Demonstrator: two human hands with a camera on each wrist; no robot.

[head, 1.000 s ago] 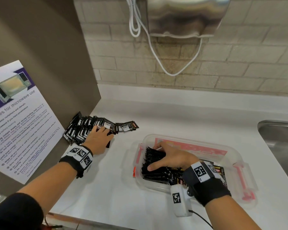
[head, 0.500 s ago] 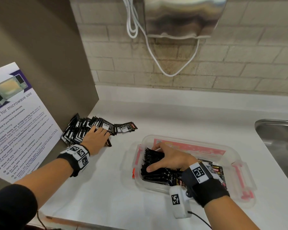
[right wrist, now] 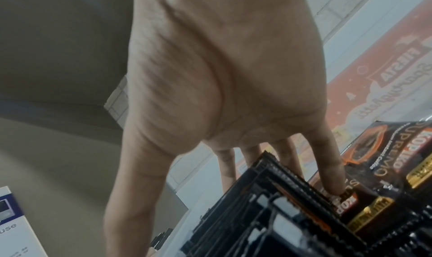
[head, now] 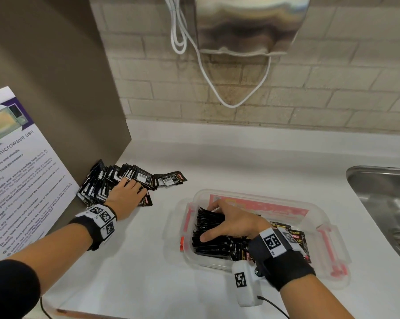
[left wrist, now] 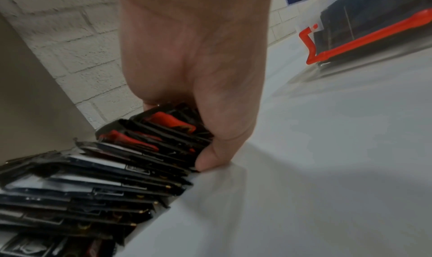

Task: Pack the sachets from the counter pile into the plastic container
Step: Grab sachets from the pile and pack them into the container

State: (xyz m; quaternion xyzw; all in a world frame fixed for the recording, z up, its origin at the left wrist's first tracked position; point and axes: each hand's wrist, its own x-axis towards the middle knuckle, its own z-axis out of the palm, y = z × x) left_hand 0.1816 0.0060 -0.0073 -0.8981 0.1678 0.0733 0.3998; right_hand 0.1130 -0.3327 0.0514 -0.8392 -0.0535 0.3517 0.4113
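Left hand (head: 125, 195) fingers curled, thumb (left wrist: 210, 159) beneath, gripping several sachets at near edge of counter pile (head: 116, 180) beside brown panel (head: 56, 88); right hand (head: 231, 223) fingers spread straight, pressing upright sachet row (head: 208, 238) in left end of plastic container (head: 321, 217), palm down

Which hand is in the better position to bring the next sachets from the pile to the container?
The left hand, probably: it already grips a bunch from the sachet pile on the counter. The right hand is busy inside the plastic container, spread over the packed sachets.
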